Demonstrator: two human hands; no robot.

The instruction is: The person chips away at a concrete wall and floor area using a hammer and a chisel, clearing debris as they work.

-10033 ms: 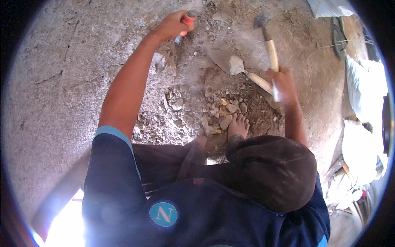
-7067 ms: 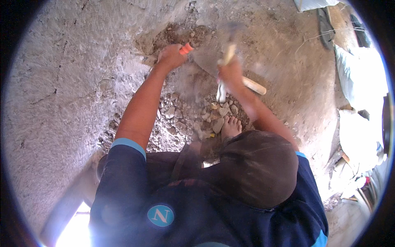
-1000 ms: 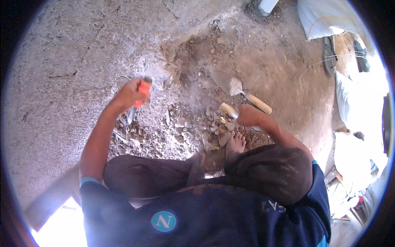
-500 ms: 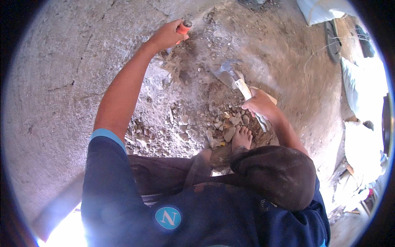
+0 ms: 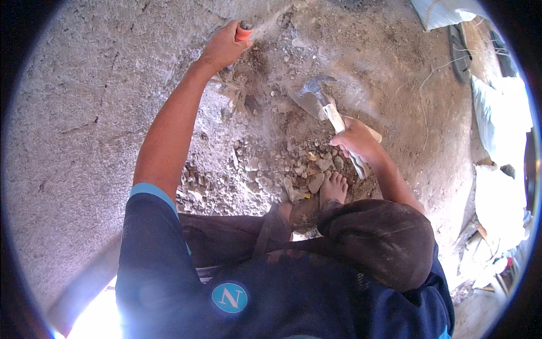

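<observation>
The person wears a dark navy short-sleeved shirt, its left sleeve edged with a light-blue band; a round teal badge, thinly rimmed in a paler tone and bearing a single white letter, sits on the front. The trousers are dark brown and loose-fitting, with pale smudges over the right knee. One foot, visible to the toes, is bare.

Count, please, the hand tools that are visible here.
3: an orange-handled tool in the left hand, a hammer in the right hand, and a trowel on the ground, partly hidden by the hammer. Others may be hidden.
</observation>
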